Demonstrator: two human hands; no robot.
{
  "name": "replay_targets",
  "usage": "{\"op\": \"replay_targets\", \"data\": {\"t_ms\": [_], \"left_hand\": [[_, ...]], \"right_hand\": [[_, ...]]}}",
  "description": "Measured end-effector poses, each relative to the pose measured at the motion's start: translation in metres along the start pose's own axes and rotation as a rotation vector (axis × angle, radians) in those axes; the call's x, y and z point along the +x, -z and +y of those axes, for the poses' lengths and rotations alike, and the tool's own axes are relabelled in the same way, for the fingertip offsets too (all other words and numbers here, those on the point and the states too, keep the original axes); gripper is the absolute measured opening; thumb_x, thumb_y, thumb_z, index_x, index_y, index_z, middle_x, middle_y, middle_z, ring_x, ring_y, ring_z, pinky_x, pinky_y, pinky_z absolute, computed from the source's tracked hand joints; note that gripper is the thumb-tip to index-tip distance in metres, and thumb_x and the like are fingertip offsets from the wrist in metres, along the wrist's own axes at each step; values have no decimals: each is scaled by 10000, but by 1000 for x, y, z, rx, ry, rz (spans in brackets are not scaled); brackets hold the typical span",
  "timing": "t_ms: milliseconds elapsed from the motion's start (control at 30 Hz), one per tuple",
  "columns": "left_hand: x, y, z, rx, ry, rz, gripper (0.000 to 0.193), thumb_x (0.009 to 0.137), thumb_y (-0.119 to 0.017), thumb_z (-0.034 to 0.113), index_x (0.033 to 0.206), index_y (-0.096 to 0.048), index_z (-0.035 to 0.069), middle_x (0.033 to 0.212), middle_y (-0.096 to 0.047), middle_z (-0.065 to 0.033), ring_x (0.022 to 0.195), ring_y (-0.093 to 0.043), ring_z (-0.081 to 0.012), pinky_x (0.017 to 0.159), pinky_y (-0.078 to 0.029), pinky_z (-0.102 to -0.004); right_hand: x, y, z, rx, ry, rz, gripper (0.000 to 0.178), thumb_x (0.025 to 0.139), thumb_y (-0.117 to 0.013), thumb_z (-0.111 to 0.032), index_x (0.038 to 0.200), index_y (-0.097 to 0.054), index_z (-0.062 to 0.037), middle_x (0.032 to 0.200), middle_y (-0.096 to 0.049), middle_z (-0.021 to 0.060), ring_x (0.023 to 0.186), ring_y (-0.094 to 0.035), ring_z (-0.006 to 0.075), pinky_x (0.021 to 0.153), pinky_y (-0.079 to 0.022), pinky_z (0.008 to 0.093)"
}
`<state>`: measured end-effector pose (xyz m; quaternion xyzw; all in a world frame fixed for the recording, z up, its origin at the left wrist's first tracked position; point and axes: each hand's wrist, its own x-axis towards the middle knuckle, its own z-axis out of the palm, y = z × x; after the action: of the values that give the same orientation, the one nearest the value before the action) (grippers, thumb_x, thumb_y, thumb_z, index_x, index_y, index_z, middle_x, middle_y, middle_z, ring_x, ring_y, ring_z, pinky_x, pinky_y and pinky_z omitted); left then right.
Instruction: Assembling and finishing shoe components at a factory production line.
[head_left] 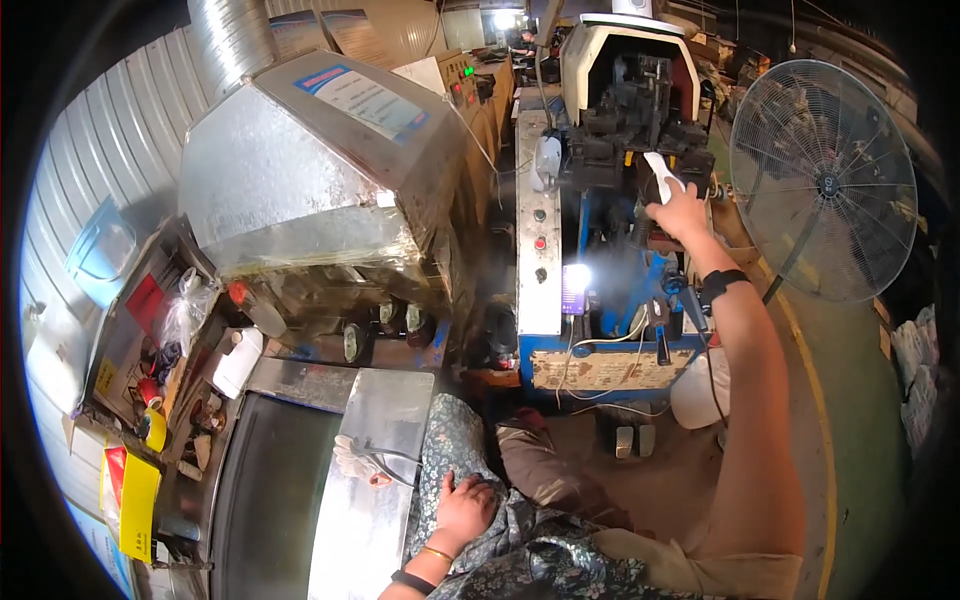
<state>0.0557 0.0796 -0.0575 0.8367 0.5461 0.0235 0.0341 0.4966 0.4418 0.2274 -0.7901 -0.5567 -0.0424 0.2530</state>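
Observation:
My right arm reaches forward to a dark machine head (640, 110) on a blue-framed machine. In my right hand (684, 214) is a narrow, curved white piece (660, 174), its far end close under the machine's dark jaws. My fingers are closed around its near end; its exact kind cannot be made out. My left hand (466, 507) rests on my lap, on dark flowered cloth (450, 440), fingers spread and holding nothing. Near it, a pale crumpled thing with dark handles (360, 462) lies on a bare metal plate (385, 400).
A control strip with buttons (540, 243) and a lit phone (574, 290) are left of the machine. Two foot pedals (635, 440) sit below. A large fan (828, 185) stands right, a metal hood (290, 180) left, beside a dark belt (270, 480) and a cluttered shelf (150, 370).

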Motion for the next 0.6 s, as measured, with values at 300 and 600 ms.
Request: {"op": "replay_targets", "data": {"t_ms": [300, 600], "left_hand": [[-4, 17, 7, -184, -33, 64, 310, 863, -602, 346, 1117, -686, 189, 1189, -663, 11, 1248, -507, -177, 1128, -176, -558], [33, 103, -22, -1143, 153, 458, 527, 946, -617, 289, 1384, -475, 32, 1389, -512, -152, 1300, -472, -246, 1088, -363, -366]], "right_hand": [[-71, -6, 29, 266, 109, 291, 799, 622, -751, -267, 1362, -479, -139, 1405, -398, 211, 1195, -487, 436, 1004, -427, 471], [-305, -29, -53, 784, 755, 272, 836, 594, -820, -129, 1339, -444, -79, 1445, -327, 259, 1291, -398, 440, 1053, -368, 505]]}}
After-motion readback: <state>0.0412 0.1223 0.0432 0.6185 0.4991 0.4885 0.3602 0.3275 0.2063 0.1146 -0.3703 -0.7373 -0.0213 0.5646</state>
